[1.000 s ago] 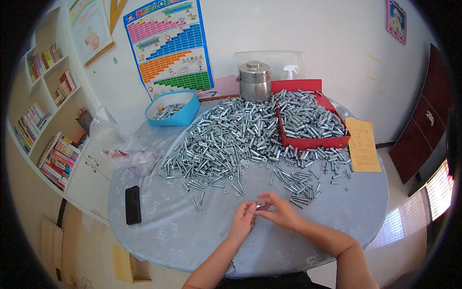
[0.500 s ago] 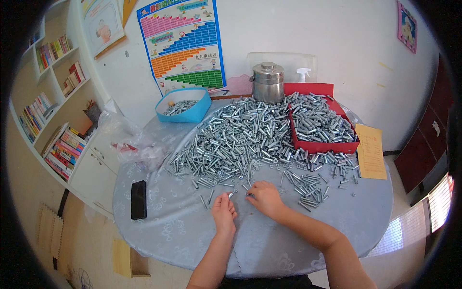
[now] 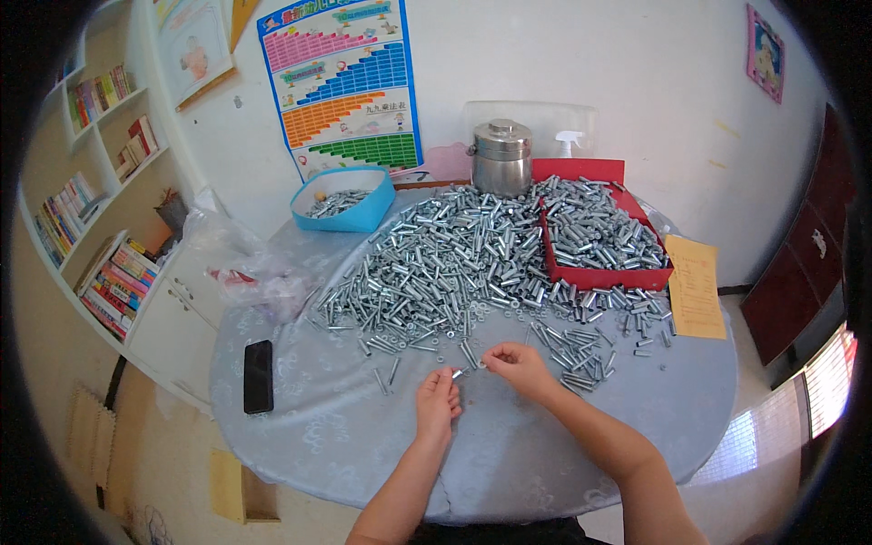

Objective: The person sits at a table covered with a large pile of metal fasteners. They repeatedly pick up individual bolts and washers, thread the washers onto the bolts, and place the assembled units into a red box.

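Note:
My left hand (image 3: 439,404) is closed in a pinch around a short silver metal sleeve (image 3: 459,373), which points right toward the other hand. Just to its right, the thumb and fingertips of my right hand (image 3: 518,371) are pressed together on a small pale ring that looks like a washer (image 3: 481,364). The two hands are close but apart, above the near part of the table. Beyond them spreads a big pile of metal sleeves and bolts (image 3: 436,263), with loose washers along its near edge. More bolts (image 3: 574,354) lie in a small heap beside my right hand.
A red box (image 3: 610,277) full of metal sleeves stands at the back right, beside a yellow paper (image 3: 695,286). Behind the pile are a steel canister (image 3: 502,159) and a blue tray (image 3: 368,213) of parts. A black phone (image 3: 259,377) and plastic bag (image 3: 259,272) lie left.
My left hand has shifted right with the metal sleeve. My right hand has moved slightly right, and the washer now shows at its fingertips.

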Motion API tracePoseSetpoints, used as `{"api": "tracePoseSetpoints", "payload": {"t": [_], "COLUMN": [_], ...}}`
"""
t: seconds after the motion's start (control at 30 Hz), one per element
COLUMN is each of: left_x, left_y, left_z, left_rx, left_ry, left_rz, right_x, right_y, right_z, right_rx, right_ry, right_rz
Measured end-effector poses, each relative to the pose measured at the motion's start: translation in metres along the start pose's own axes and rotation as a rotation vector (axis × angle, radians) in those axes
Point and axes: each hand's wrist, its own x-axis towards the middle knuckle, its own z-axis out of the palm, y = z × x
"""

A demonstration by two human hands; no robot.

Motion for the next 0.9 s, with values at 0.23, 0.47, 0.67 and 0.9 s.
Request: {"api": "tracePoseSetpoints", "payload": {"t": [0.23,0.47,0.67,0.9], "left_x": [-0.006,-0.004,-0.001,0.005], "left_y": [-0.004,-0.010,-0.010,0.007], "left_z": [0.007,0.006,0.001,-0.011], "left_rx": [0.008,0.009,-0.098,-0.281], "left_ry": [-0.093,-0.188,-0.210,-0.075], "left_rz": [-0.054,-0.142,-0.181,-0.054], "right_x": [-0.018,-0.022,-0.022,-0.006], "right_y": [0.004,0.003,-0.009,-0.010], "right_z": [-0.009,-0.002,0.001,0.008], "right_rx": [0.158,0.257,0.036,-0.543], "right_ry": [-0.050,-0.057,-0.061,-0.041], "right_rz": [0.049,0.004,-0.136,-0.412]}}
